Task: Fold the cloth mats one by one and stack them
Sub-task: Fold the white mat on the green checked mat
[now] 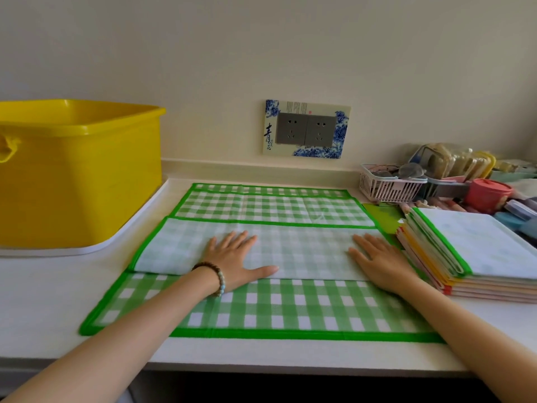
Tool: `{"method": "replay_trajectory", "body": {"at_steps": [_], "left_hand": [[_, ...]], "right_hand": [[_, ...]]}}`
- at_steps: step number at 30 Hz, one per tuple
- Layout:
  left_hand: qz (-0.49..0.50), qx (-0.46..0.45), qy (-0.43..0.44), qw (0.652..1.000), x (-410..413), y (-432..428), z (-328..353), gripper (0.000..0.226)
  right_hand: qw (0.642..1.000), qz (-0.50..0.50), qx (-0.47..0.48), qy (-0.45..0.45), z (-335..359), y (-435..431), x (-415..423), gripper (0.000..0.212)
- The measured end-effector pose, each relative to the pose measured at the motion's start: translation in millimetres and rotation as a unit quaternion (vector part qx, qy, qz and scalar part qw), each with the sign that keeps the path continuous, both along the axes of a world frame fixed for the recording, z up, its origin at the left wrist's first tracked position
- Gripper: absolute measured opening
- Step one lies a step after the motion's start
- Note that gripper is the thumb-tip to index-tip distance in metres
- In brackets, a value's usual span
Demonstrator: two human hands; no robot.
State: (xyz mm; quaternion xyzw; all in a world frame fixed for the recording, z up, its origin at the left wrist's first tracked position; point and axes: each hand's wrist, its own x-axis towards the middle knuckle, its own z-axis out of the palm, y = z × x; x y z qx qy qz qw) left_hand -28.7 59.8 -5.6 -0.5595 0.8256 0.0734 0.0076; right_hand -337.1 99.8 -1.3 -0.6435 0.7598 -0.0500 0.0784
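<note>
Head view: both palms flat on a half-folded green mat

The left hand [235, 260], a bead bracelet [216, 279] at its wrist, and the right hand [377, 263] lie spread and relaxed, fingers straight, pressing the pale turned-over flap [302, 248] and gripping nothing. That flap belongs to the green checked mat [261, 309], which sits mid-counter with its near border just inside the front edge of the counter [43, 292]. More checked panels lie beyond the flap towards the wall; I cannot tell whether they are the same mat.

Judged from here, the fold is only being smoothed and the mat is not yet on the pile. The risk is slip: when the palms lift, the light flap may spring or skew, leaving its bound edges out of line. The right hand also works close to the stack of folded mats [479, 251] at the counter's right end, which the mat's right edge touches, so a sweeping fold could shove the stack askew.

Room is uneven. A bare strip of counter lies between the mat's left edge and the yellow tub [78, 175]. The back right corner is crowded with a white basket [386, 187] and a red pot [485, 194].
</note>
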Motion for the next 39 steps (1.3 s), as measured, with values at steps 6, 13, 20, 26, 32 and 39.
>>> {"method": "replay_trajectory", "body": {"at_steps": [6, 13, 20, 26, 32, 39], "left_hand": [[-0.004, -0.001, 0.007, 1.0, 0.1, -1.0, -0.8, 0.133], [-0.001, 0.013, 0.009, 1.0, 0.3, 0.4, 1.0, 0.12], [0.013, 0.02, 0.002, 1.0, -2.7, 1.3, 2.9, 0.108], [0.001, 0.028, 0.002, 1.0, 10.5, -0.8, 2.8, 0.1], [0.02, 0.035, 0.002, 0.999, 59.9, -0.6, 2.6, 0.115], [0.047, 0.033, 0.018, 0.998, 96.2, 9.1, 4.1, 0.119]], "right_hand": [[1.0, -0.015, 0.009, -0.026, 3.9, 2.7, -14.7, 0.058], [0.987, 0.149, -0.043, -0.045, 6.2, 11.3, 69.1, 0.057], [0.979, 0.202, -0.02, -0.027, -1.4, 9.2, 105.1, 0.055], [0.979, 0.203, 0.005, -0.007, -0.7, 8.4, 103.1, 0.056], [0.978, 0.208, 0.008, -0.008, -1.2, 6.9, 101.3, 0.057], [0.978, 0.207, 0.013, -0.001, -1.6, 6.6, 100.8, 0.057]]}}
